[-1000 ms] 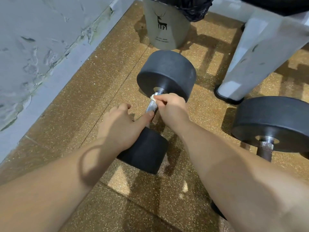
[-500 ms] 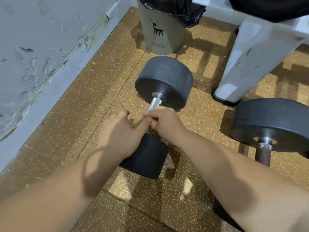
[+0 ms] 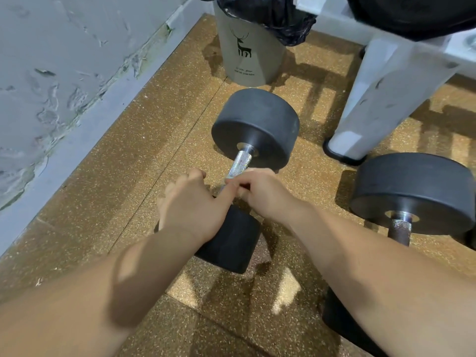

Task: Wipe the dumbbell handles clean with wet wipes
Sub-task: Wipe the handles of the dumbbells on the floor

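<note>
The dumbbell [image 3: 255, 124] at centre points toward 1 o'clock, the right hand [image 3: 260, 191] clenched round its handle [image 3: 240, 163] and hiding the fist's contents, the left hand [image 3: 190, 204] covering the near head, finger curl unclear, and a second dumbbell [image 3: 412, 191] at 3 o'clock partly cut off.

Left hand [image 3: 190, 204], right hand [image 3: 262, 191] at dumbbell handle [image 3: 240, 162]

The grey bin [image 3: 268, 70] carries the only markings: a black deer silhouette [image 3: 243, 46] printed on its side, and under it two short lines of small dark print [image 3: 243, 71], too small and blurred to make out.
</note>
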A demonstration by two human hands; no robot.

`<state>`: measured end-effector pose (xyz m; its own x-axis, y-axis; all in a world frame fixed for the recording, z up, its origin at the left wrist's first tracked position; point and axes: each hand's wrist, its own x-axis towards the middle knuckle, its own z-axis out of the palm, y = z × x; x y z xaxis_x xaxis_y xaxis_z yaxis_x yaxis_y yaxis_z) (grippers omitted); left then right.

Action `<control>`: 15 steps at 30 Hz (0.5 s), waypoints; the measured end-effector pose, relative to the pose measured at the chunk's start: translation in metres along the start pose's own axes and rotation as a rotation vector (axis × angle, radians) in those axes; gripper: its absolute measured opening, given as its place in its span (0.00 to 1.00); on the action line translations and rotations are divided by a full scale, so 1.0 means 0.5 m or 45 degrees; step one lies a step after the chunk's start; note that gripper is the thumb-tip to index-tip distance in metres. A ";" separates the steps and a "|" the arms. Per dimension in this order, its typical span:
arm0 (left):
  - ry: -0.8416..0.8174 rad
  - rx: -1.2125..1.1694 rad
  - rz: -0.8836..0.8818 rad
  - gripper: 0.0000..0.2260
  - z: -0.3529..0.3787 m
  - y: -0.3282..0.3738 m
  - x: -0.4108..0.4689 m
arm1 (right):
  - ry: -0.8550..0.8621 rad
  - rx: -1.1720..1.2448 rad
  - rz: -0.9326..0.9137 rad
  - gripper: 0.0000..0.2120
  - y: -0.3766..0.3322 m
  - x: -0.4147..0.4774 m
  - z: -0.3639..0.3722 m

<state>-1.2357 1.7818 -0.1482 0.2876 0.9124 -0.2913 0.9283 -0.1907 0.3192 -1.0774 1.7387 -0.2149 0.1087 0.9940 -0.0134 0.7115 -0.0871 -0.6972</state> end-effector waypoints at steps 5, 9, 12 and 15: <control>0.021 -0.078 -0.002 0.30 0.009 0.019 -0.034 | 0.196 -0.127 0.307 0.12 0.039 0.060 -0.036; -0.008 -0.285 -0.022 0.21 0.011 0.028 -0.051 | 0.123 0.055 0.302 0.09 0.020 0.008 -0.035; 0.048 -0.479 -0.051 0.15 -0.004 0.008 -0.037 | -0.077 -0.075 0.058 0.08 0.009 -0.037 -0.045; -0.100 -0.425 -0.105 0.20 -0.004 -0.014 -0.028 | 0.073 -0.089 0.171 0.09 0.035 -0.031 -0.065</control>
<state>-1.2467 1.7710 -0.1446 0.2444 0.8866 -0.3927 0.8246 0.0230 0.5653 -1.0442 1.7195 -0.2034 0.2439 0.9679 -0.0610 0.7342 -0.2254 -0.6405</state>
